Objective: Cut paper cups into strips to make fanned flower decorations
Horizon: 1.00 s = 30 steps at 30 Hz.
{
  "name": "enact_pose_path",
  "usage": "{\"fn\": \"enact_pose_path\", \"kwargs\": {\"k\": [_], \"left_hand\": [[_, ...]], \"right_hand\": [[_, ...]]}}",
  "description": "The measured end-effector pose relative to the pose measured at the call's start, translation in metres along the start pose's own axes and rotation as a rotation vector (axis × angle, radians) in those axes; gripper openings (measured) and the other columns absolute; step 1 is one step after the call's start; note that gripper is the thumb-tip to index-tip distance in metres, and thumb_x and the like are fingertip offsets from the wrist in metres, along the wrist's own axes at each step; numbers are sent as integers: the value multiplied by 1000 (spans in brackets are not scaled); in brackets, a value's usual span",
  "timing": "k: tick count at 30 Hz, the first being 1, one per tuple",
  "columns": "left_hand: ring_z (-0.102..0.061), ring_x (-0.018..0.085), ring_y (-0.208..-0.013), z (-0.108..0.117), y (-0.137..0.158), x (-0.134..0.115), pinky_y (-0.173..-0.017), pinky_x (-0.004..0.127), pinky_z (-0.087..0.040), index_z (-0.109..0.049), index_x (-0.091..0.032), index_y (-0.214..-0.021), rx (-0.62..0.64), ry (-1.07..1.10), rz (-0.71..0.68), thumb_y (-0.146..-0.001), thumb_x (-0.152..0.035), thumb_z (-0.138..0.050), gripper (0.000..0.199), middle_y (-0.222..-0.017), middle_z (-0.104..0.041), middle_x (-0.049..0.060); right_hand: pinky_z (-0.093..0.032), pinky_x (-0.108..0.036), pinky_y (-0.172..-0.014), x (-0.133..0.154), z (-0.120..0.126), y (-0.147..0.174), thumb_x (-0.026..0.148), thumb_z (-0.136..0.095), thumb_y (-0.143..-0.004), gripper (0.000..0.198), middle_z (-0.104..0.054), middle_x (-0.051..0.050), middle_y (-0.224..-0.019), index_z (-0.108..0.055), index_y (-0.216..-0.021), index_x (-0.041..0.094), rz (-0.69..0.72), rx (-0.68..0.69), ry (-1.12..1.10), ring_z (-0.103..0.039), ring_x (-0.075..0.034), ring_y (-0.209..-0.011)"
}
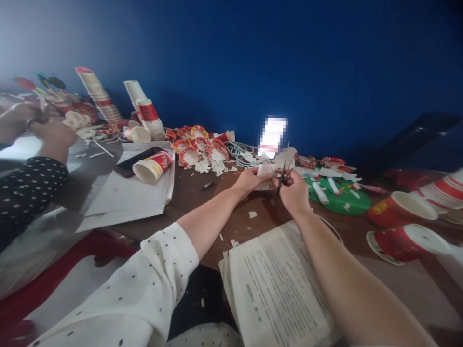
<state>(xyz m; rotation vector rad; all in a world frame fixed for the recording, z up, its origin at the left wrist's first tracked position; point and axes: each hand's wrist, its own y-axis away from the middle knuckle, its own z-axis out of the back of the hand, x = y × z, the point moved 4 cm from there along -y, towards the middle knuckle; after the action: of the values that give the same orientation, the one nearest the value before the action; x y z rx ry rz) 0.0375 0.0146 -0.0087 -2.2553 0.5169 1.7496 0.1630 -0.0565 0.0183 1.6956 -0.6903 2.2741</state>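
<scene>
While left fingers (254, 179) pinch paper (265, 170), right fingers (290, 180) grip scissors (282, 178), axis steep, blades (284, 164) up

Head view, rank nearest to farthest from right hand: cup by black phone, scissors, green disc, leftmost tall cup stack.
1. Scissors: in right hand
2. Green disc: just right
3. Cup: left, on its side
4. Cup stack: far left

The lit phone (272, 137) is blurred into squares. Print on the page (278, 284) is too small for reading. Right fingers (293, 182) partly hide the scissors (283, 169). Picture edges cut a co-worker's sleeve (31, 193) and the cups (445, 190).
</scene>
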Motion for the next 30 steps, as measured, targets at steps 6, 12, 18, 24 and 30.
{"fn": "enact_pose_path", "kwargs": {"k": [6, 12, 18, 24, 30], "left_hand": [[-66, 20, -71, 1, 4, -3, -77, 34, -53, -74, -13, -86, -195, -26, 42, -66, -20, -78, 21, -75, -71, 6], [-70, 23, -76, 20, -8, -2, -81, 39, -56, -72, -11, -84, -320, 262, 41, -66, -17, -78, 20, -83, -73, 11], [-72, 26, -84, 21, -9, -5, -86, 41, -56, -72, -10, -85, -247, 417, 57, -64, -16, -80, 24, -85, -75, 13], [-72, 24, -81, 10, 0, -9, -89, 41, -55, -69, -9, -82, -145, 451, 68, -63, -10, -80, 22, -76, -74, 11], [-72, 24, -81, -1, 4, -9, -91, 44, -54, -67, -9, -84, -15, 465, 83, -60, -6, -80, 27, -75, -73, 9]], "right_hand": [[-48, -30, -56, 6, -3, 2, 39, -76, -62, 47, -68, -4, -72, -66, -102, 17, 24, 23, 71, -60, -19, -61], [-49, -30, -60, 13, -5, 10, 38, -77, -63, 41, -65, -1, -69, -66, -97, 19, 48, 5, 59, -60, -17, -62], [-47, -29, -56, -1, 12, -1, 48, -79, -64, 42, -65, -1, -67, -68, -91, 18, 8, -168, -91, -61, -17, -61], [-49, -29, -61, -14, 11, -6, 46, -83, -61, 54, -66, 0, -70, -67, -104, 18, -17, -116, -114, -63, -18, -67], [-49, -30, -57, -12, 1, 0, 50, -81, -63, 61, -68, -2, -75, -65, -112, 18, -34, 25, -117, -61, -18, -63]]}}
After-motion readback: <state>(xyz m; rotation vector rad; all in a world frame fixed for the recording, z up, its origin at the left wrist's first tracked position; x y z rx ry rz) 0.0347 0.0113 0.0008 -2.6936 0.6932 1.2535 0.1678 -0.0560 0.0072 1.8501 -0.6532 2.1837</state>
